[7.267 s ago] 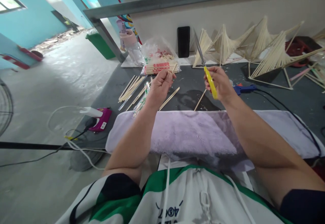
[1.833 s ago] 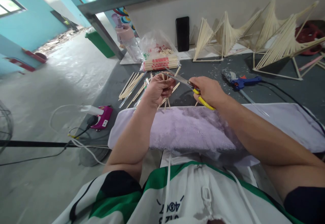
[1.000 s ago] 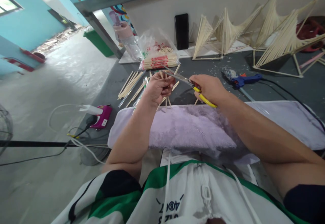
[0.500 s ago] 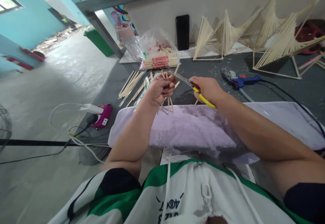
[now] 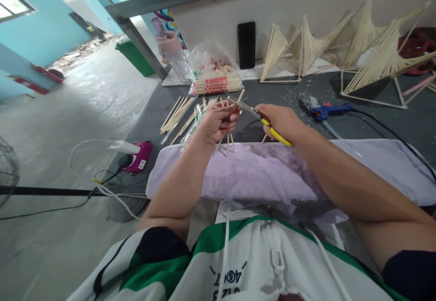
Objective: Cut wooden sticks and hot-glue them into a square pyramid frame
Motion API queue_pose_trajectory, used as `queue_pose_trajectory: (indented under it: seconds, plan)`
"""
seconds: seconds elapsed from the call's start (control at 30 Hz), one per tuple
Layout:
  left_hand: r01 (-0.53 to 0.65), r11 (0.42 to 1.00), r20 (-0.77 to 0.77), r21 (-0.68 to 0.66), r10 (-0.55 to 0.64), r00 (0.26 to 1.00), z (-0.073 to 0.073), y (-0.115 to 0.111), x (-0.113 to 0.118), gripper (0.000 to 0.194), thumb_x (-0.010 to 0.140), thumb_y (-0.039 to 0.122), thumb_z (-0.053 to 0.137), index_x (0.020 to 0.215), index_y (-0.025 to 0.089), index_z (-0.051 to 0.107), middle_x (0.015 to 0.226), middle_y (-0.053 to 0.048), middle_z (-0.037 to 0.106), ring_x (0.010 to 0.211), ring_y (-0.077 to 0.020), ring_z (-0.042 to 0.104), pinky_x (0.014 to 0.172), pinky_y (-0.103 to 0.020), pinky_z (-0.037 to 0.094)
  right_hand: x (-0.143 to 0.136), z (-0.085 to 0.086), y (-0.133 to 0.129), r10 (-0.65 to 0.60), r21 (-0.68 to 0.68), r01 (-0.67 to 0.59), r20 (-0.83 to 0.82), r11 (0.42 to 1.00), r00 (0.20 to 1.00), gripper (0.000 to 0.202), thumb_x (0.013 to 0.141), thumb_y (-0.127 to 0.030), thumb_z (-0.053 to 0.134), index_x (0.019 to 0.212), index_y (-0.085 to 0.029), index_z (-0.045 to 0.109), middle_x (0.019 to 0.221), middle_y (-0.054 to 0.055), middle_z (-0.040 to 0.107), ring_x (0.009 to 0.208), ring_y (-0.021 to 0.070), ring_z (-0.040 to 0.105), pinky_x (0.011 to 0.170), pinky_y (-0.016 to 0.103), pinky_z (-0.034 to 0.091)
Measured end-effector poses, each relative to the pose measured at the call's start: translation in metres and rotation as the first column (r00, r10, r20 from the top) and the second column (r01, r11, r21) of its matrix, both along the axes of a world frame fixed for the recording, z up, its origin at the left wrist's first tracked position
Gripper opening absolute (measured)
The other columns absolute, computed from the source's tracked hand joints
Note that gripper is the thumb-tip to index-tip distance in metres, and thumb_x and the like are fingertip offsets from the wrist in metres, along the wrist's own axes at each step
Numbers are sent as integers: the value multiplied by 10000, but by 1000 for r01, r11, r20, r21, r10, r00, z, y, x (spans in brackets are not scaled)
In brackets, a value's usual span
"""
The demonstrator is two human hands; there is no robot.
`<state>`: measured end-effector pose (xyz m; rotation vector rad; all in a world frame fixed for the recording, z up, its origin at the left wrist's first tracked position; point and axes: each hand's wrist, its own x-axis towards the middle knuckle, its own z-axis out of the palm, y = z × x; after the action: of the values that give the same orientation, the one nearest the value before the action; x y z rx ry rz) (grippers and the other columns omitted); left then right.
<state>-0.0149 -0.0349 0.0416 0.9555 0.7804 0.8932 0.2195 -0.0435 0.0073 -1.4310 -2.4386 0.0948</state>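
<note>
Left hand: lifted ahead of the body, fingers curled inward in a firm pinch.
Left wrist: nearly straight, in line with the forearm.
Left forearm: bare, slanting forward and inward from a bent left elbow.
Right hand: clenched, back turned upward, aimed toward the left hand, near it but apart.
Right forearm: bare, reaching diagonally forward and inward from the right side.

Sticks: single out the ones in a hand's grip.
The splayed sticks in the left hand; the loose sticks, packed bundle and stick frames are unheld.
</note>
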Motion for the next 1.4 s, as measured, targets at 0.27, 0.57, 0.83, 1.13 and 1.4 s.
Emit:
queue_pose_trajectory:
  seconds: [0.27,0.57,0.83,1.13,1.4]
  plan:
    - [-4,994,-17,110,6,1000,-1,1,-2,286,802,258,841,744,174,573,565,66,505,354,4,261,370,-126,183,3,8,-1,-11,23,10,50,1000,999,459,829,-122,603,1269,-244,646,1230,97,752,1086,270,683,717,307,365]
    - [-25,994,-72,110,33,997,-1,2,-2,296,834,252,798,713,167,541,578,60,508,356,11,252,373,-130,172,-2,9,-4,-27,-75,26,-10,997,1000,456,778,-116,638,1215,-245,671,1006,33,759,800,202,630,696,293,372]
    - [5,992,-25,128,-2,1000,2,1,1,255,846,207,773,711,157,564,576,56,511,357,7,257,365,-130,186,8,20,7,-13,-71,17,57,997,998,539,768,-120,658,1288,-262,673,1110,59,773,935,240,672,683,289,349]
    - [-210,974,-46,81,214,976,17,0,-10,253,861,304,818,794,166,616,581,86,477,372,10,220,375,-135,163,34,2,23,25,-146,-41,-106,988,994,595,789,-126,582,1376,-216,630,1177,91,744,994,255,686,881,345,512]
    - [-70,941,-193,332,141,971,6,2,-6,299,741,400,859,795,170,675,583,45,557,417,-32,302,424,-188,158,43,-9,42,-251,-158,278,172,947,953,926,797,-285,745,1670,-210,445,1502,236,651,1361,450,587,1075,591,490]
